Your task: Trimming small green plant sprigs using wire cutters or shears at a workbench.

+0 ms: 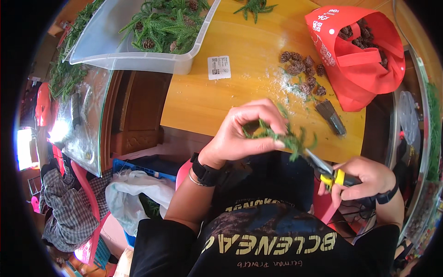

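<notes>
My left hand (251, 131) is closed in a pinch around a green artificial pine sprig (295, 141), held above the table's near edge in front of my chest. Needles stick out past my fingertips to the right. My right hand (367, 180) grips a pointed metal tool (339, 177) with yellow and black handles; whether it is scissors or long-nose pliers is unclear. Its silver tip reaches the sprig's right end. Beyond my hands lie several brown pine cones (297, 68) among white flakes. A bundle of thin dark wires (331, 117) rests nearer the right edge.
A red fabric bag (360, 83) of pine cones stands at the far right. At the far left, a clear plastic bin (134, 62) holds green sprigs and cones. A white label (219, 68) and another sprig (254, 8) lie on the yellow table (198, 101). Another person (76, 198) sits at left.
</notes>
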`<move>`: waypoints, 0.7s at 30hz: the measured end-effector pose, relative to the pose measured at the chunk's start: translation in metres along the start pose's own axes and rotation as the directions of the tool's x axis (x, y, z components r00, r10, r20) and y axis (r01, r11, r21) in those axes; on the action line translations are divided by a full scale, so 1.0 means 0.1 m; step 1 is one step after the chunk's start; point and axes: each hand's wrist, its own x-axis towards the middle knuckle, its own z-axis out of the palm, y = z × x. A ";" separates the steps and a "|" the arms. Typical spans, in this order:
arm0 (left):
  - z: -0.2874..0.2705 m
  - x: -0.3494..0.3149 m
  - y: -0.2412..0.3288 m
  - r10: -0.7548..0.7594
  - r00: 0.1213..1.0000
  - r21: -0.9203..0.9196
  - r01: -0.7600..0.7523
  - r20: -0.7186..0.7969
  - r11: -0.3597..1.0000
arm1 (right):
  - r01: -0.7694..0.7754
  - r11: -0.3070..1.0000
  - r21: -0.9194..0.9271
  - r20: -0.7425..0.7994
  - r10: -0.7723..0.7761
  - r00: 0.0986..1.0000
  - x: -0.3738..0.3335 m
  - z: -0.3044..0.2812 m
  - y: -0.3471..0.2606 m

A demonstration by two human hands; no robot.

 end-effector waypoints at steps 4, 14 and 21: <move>0.02 -0.02 -0.05 -0.030 0.995 0.068 0.037 -0.100 0.997 | -0.101 0.684 -0.723 -0.525 -0.449 0.723 0.09 0.21 0.01; 0.08 -0.02 -0.07 -0.098 0.986 0.088 0.111 -0.139 0.990 | -0.272 0.398 -0.876 -0.478 -0.646 0.595 0.27 0.19 0.18; 0.05 -0.02 -0.06 -0.063 0.992 0.104 0.075 -0.107 0.992 | -0.243 0.390 -0.888 -0.455 -0.673 0.583 0.29 0.17 0.20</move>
